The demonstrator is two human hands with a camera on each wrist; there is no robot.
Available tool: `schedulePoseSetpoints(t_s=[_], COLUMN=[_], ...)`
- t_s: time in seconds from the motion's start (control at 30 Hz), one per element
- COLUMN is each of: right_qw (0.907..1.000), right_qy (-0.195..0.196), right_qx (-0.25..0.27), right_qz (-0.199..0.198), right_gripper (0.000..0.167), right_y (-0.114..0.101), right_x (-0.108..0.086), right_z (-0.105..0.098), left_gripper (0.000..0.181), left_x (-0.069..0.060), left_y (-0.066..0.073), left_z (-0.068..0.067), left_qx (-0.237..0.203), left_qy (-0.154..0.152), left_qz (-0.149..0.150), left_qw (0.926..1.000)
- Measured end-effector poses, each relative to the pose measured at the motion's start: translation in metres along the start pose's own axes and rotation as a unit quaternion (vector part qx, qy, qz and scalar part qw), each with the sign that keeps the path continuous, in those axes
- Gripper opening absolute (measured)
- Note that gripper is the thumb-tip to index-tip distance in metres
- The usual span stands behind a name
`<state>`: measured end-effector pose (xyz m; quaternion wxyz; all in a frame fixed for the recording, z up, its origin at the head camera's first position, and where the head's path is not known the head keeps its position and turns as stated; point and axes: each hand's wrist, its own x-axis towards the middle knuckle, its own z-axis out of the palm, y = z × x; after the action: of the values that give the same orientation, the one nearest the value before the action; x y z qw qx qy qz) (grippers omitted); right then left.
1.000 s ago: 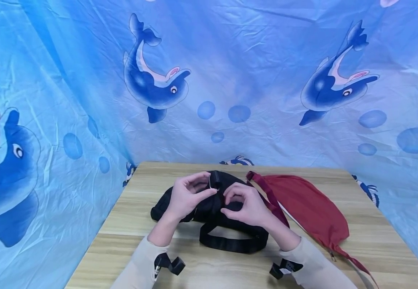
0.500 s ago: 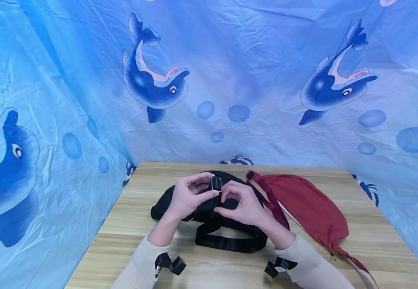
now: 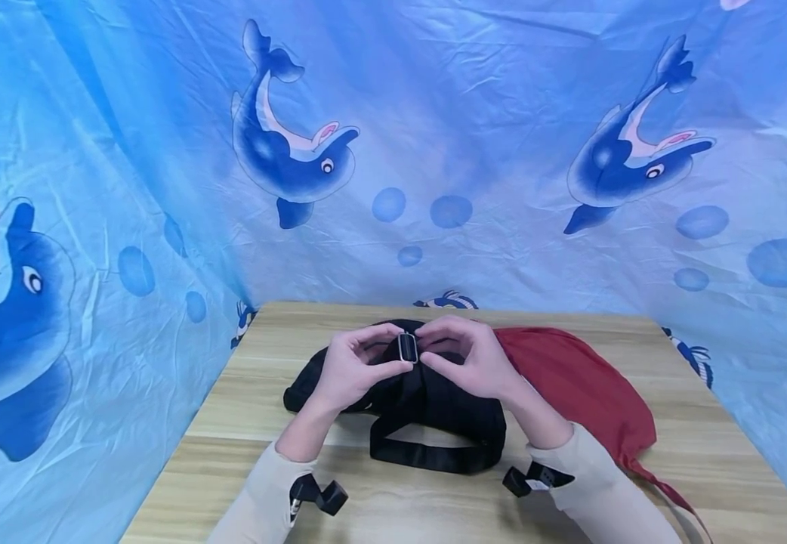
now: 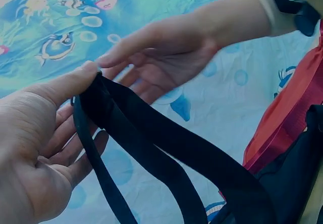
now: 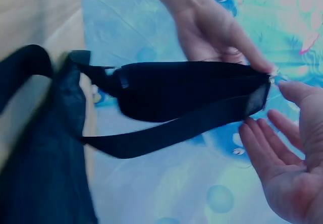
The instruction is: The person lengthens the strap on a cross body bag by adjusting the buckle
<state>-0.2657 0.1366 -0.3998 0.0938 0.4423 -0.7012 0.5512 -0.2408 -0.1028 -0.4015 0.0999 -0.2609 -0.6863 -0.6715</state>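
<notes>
Black webbing strap (image 4: pixel 169 128) rises toward a person's fingertips from a black bag (image 3: pixel 427 397), which lies mid-table, nearer the far edge than the near one. The left hand (image 3: pixel 353 368) pinches a pale-rimmed buckle (image 3: pixel 408 347) between thumb and fingers. The right hand (image 3: pixel 475 361) curves in from the other side, thumb and fingers parted at the buckle; whether it grips or merely touches cannot be told. On the table (image 3: pixel 230 468), a red bag (image 3: pixel 584 393) lies toward the far right corner, partly hidden by the right forearm, its narrow tail running to the near edge and out of view. The hands cover part of the black bag's top, and both cream sleeves (image 3: pixel 257 491) are cut off at the bottom of the head view. A whitish patch on the right wrist's black device (image 3: pixel 539 477) is too small to read. The head view alone shows the buckle's rim clearly as a rectangle; the left wrist view reveals dark bands fanning down from the left hand, and the blurred right wrist view shows a long flap of strap between bag and buckle. Dolphins decorate the blue backdrop (image 3: pixel 502 106).
</notes>
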Motion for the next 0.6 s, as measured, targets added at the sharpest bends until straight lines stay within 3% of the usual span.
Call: schedulePoseSetpoints(t_s=[0.2,0.37,0.47,0.6], right_qw=[0.9960,0.9888,0.9853,0.9850], right_qy=[-0.078,-0.118,-0.119,-0.089], right_qx=[-0.028,-0.075,-0.112,-0.143], right_qz=[0.033,0.051,0.048,0.040], right_gripper=[0.032,0.033,0.031,0.030], right_y=[-0.016,-0.022,-0.025,-0.026], right_x=[0.020,0.032,0.036,0.038], right_z=[-0.011,-0.013,-0.012,-0.010], left_gripper=[0.043,0.046,0.046,0.043], left_x=[-0.001,-0.003,-0.003,-0.001], left_y=[0.000,-0.001,-0.003,-0.005], left_z=[0.004,0.006,0.005,0.004], left_qx=[0.017,0.036,0.058,0.068], left_qy=[0.002,0.002,-0.007,-0.015], left_qz=[0.014,0.023,0.033,0.030], left_qw=[0.9998,0.9991,0.9977,0.9971])
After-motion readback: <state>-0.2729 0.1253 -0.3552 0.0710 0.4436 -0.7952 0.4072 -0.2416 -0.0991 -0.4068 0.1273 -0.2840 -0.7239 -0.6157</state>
